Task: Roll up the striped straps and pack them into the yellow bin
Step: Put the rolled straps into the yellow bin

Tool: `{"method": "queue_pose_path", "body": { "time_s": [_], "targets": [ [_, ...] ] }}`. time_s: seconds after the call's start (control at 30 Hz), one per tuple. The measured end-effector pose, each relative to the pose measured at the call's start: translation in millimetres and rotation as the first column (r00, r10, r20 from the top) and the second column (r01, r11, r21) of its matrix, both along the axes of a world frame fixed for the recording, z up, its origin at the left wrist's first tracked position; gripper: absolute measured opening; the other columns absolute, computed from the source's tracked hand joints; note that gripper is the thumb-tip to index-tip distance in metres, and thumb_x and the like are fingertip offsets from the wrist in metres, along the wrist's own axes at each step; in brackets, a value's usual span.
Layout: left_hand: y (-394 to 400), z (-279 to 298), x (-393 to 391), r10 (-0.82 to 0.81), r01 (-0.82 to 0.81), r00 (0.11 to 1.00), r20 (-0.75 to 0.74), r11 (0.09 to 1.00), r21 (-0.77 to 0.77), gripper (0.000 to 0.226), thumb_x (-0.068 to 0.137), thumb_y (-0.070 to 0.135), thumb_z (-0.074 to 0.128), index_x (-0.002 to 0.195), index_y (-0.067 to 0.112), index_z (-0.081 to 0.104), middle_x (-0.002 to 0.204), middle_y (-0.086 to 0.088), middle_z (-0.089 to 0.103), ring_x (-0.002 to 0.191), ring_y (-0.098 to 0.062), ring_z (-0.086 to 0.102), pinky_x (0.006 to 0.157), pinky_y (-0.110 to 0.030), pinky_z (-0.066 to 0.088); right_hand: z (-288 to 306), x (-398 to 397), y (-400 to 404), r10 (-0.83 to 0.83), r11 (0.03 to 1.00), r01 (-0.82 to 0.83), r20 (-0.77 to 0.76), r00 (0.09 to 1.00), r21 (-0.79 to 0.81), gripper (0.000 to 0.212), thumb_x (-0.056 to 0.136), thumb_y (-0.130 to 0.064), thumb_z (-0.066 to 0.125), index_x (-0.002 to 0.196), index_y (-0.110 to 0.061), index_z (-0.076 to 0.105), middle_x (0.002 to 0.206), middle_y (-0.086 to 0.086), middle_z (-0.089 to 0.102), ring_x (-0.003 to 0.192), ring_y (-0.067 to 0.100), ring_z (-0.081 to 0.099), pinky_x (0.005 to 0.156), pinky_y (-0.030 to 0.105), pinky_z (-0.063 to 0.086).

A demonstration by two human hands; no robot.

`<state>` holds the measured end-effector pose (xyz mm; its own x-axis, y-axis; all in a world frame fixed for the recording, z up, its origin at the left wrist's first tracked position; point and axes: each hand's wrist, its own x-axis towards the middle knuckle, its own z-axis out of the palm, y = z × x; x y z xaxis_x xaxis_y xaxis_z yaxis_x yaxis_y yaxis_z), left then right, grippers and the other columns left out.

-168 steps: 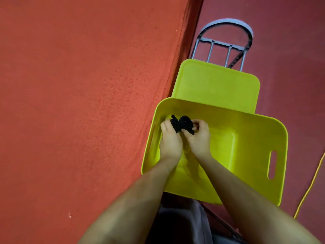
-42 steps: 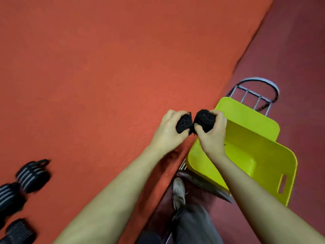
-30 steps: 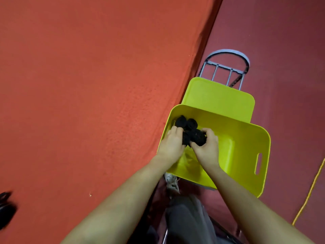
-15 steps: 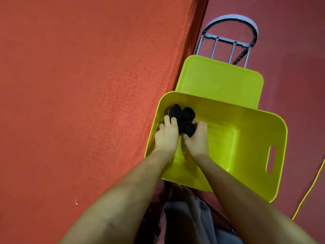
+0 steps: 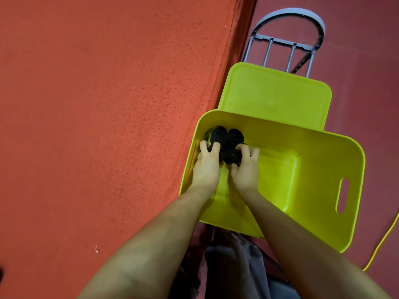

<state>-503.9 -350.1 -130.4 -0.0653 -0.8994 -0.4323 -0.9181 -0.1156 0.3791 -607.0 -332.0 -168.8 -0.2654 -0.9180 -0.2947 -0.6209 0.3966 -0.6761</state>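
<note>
The yellow bin (image 5: 354, 190) stands right of the orange surface, and both my hands reach into its far left corner. Two black rolled straps (image 5: 218, 134) (image 5: 235, 135) stand on end against the bin's far wall. Just in front of them sits another dark rolled strap (image 5: 232, 156), which my right hand (image 5: 246, 167) grips with curled fingers. My left hand (image 5: 206, 165) lies beside it, its fingers straight and spread, touching the rolls. Whatever sits under my left palm is hidden. No stripes show on the rolls from this angle.
A yellow lid (image 5: 274, 93) lies just behind the bin, on a grey metal frame (image 5: 289, 42). The orange carpeted surface (image 5: 108, 104) fills the left side. A yellow cord (image 5: 384, 238) runs over the maroon floor at the right. Grey trousers (image 5: 233, 266) show below.
My hands carried two rolled straps from above the orange surface down into the bin and set them next to the two rolls in the corner. The view swung from the surface to the bin.
</note>
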Motion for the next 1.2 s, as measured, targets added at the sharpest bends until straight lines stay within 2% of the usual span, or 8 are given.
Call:
{"method": "queue_pose_path", "body": {
  "time_s": [0.1, 0.17, 0.27, 0.47, 0.63, 0.87, 1.07, 1.2],
  "targets": [
    [-2, -1, 1, -0.001, 0.001, 1.000, 0.011, 1.000, -0.008, 0.051, 0.087, -0.010, 0.044, 0.132, 0.012, 0.035, 0.134, -0.014, 0.029, 0.094, -0.031, 0.057, 0.072, -0.031, 0.045, -2, -2, 2, -0.030, 0.999, 0.030, 0.029, 0.999, -0.022, 0.052, 0.072, 0.013, 0.055, 0.121, -0.004, 0.051, 0.119, 0.013, 0.049, 0.106, 0.032, 0.054, 0.088, 0.043, 0.047],
    [-2, 0, 0, 0.001, -0.001, 1.000, 0.018, 1.000, -0.008, 0.051, 0.087, -0.011, 0.044, 0.132, 0.011, 0.035, 0.131, -0.015, 0.033, 0.093, -0.031, 0.058, 0.070, -0.031, 0.043, -2, -2, 3, -0.076, 0.997, 0.076, -0.021, 0.997, -0.006, 0.051, 0.070, 0.010, 0.056, 0.118, -0.006, 0.051, 0.117, 0.008, 0.055, 0.110, 0.026, 0.053, 0.098, 0.033, 0.030],
    [0, 1, 0, 0.010, -0.009, 1.000, 0.009, 1.000, -0.003, 0.050, 0.085, -0.013, 0.045, 0.130, 0.008, 0.036, 0.125, -0.014, 0.037, 0.090, -0.032, 0.058, 0.069, -0.032, 0.043, 0, -3, 2, -0.074, 0.997, 0.077, -0.108, 0.991, 0.027, 0.050, 0.069, 0.007, 0.054, 0.115, -0.012, 0.053, 0.116, 0.000, 0.058, 0.109, 0.019, 0.052, 0.083, 0.023, 0.013],
    [-6, -1, -2, 0.026, -0.027, 0.999, 0.046, 0.999, 0.018, 0.056, 0.084, -0.015, 0.047, 0.135, 0.005, 0.032, 0.129, -0.015, 0.037, 0.089, -0.029, 0.061, 0.069, -0.027, 0.045, -3, -8, -2, -0.086, 0.996, 0.089, -0.259, 0.962, -0.002, 0.044, 0.073, 0.005, 0.056, 0.113, -0.013, 0.060, 0.116, 0.015, 0.049, 0.106, 0.034, 0.043, 0.088, 0.037, 0.024],
    [-7, -2, -5, 0.064, -0.065, 0.998, 0.030, 0.997, 0.046, 0.055, 0.085, -0.015, 0.046, 0.134, 0.007, 0.031, 0.129, -0.015, 0.037, 0.096, -0.030, 0.060, 0.077, -0.032, 0.048, -2, -4, -1, -0.187, 0.979, 0.177, 0.105, 0.977, 0.105, 0.036, 0.084, 0.009, 0.050, 0.119, 0.003, 0.047, 0.120, 0.020, 0.046, 0.100, 0.029, 0.052, 0.087, 0.030, 0.041],
    [-9, 1, -1, 0.071, -0.067, 0.996, -0.056, 0.995, 0.071, 0.050, 0.085, -0.016, 0.044, 0.130, 0.006, 0.036, 0.124, -0.015, 0.040, 0.089, -0.033, 0.060, 0.070, -0.036, 0.048, 2, -1, -3, -0.185, 0.982, 0.188, 0.239, 0.953, 0.010, 0.040, 0.079, 0.010, 0.060, 0.115, 0.001, 0.046, 0.110, 0.008, 0.054, 0.097, 0.014, 0.053, 0.076, 0.007, 0.039],
    [-10, 11, -5, 0.002, -0.005, 0.998, 0.059, 0.999, 0.047, 0.049, 0.088, -0.007, 0.049, 0.132, 0.008, 0.032, 0.138, -0.015, 0.028, 0.071, -0.025, 0.057, 0.058, -0.029, 0.040, -4, -4, -4, -0.153, 0.987, 0.141, 0.193, 0.969, 0.075, 0.046, 0.075, 0.004, 0.063, 0.114, -0.005, 0.039, 0.115, 0.014, 0.051, 0.107, 0.029, 0.055, 0.086, 0.043, 0.049],
    [-11, 26, -6, -0.035, 0.036, 0.997, 0.065, 0.999, -0.014, 0.051, 0.086, -0.005, 0.053, 0.131, 0.009, 0.032, 0.136, -0.014, 0.030, 0.084, -0.029, 0.061, 0.058, -0.032, 0.037, 6, -5, -4, -0.146, 0.986, 0.132, 0.138, 0.980, 0.103, 0.056, 0.073, 0.001, 0.070, 0.120, 0.001, 0.039, 0.120, 0.017, 0.045, 0.113, 0.032, 0.048, 0.093, 0.043, 0.045]
  ]
}}
